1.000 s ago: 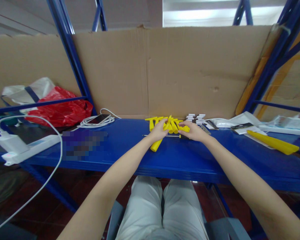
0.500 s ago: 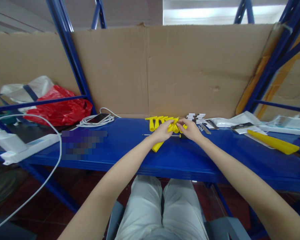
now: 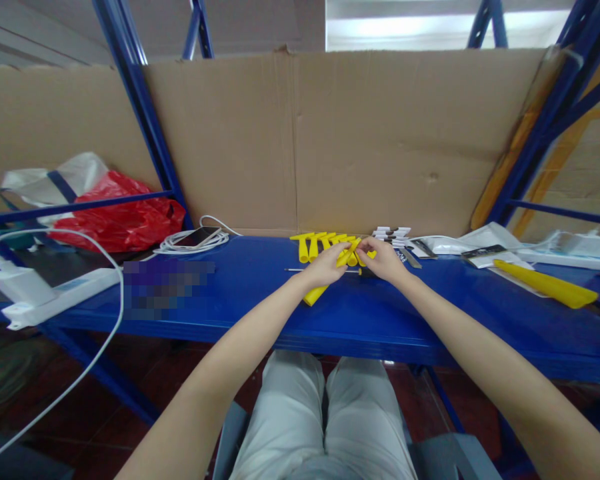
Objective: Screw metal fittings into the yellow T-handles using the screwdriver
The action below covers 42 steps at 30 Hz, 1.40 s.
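My left hand (image 3: 329,262) is closed around a yellow T-shaped scraper handle (image 3: 315,295), whose hollow-looking lower end sticks out below my palm toward me. My right hand (image 3: 380,259) pinches at the scraper handle's upper end, fingertips close to those of the left; any small part between them is hidden. Just behind both hands, several similar yellow T-shaped pieces (image 3: 304,248) lie in a row. A screwdriver (image 3: 295,270) lies crosswise on the blue table under my hands, its thin shaft pointing left.
White-and-black small packs (image 3: 391,233) and a flat metal strip (image 3: 411,259) lie right of the row. A long yellow piece (image 3: 547,285) rests farther right. At left are a phone (image 3: 197,236), coiled white cable, power strip (image 3: 75,293) and red bag (image 3: 125,213). Cardboard (image 3: 380,133) stands behind.
Both hands stay in nearly the same place. The upper end of the yellow scraper handle and my fingertips have shifted slightly to the right.
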Available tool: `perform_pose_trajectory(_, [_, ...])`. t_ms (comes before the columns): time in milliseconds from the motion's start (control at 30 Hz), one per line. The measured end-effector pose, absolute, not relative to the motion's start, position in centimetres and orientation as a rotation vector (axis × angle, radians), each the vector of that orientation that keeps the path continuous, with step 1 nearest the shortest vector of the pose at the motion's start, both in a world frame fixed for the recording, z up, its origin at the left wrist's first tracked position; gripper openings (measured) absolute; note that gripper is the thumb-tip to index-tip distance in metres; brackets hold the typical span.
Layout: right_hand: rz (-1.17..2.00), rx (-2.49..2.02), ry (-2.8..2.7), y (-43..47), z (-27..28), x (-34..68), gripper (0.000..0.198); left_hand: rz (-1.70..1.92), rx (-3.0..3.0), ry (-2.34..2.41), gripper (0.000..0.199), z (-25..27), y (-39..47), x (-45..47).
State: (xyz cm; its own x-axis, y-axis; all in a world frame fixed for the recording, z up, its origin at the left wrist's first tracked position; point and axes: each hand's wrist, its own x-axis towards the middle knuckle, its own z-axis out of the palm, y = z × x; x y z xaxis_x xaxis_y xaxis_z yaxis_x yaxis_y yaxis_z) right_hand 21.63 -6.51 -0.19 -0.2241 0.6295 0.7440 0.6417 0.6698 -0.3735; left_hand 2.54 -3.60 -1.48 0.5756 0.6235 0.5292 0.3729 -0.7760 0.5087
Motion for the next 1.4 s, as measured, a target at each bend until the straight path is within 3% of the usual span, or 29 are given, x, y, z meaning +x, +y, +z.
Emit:
perform_pose_trajectory(433, [-0.170,-1.125,-1.868,-5.5,-0.2,24.1,0.006,1.044,2.336,0.904,0.058,-1.7,-3.4,2.3])
perform_pose_trajectory(833, [-0.341,-2.117,-1.796,-3.9,-1.7,32.8,0.017,1.056,2.242,0.878,0.059,-1.4,-3.8,2.2])
perform_pose_trajectory(1233, [-0.342,-2.208,-1.751,-4.6,-1.8,31.8,0.021,1.072,1.883,0.858,0.061,-0.1,-4.4,3.2])
perform_pose_trajectory(1400, [-0.269,-2.226,-1.692,-4.4,-1.9,31.8,0.018,1.108,1.553,0.818,0.051,2.4,-4.8,5.4])
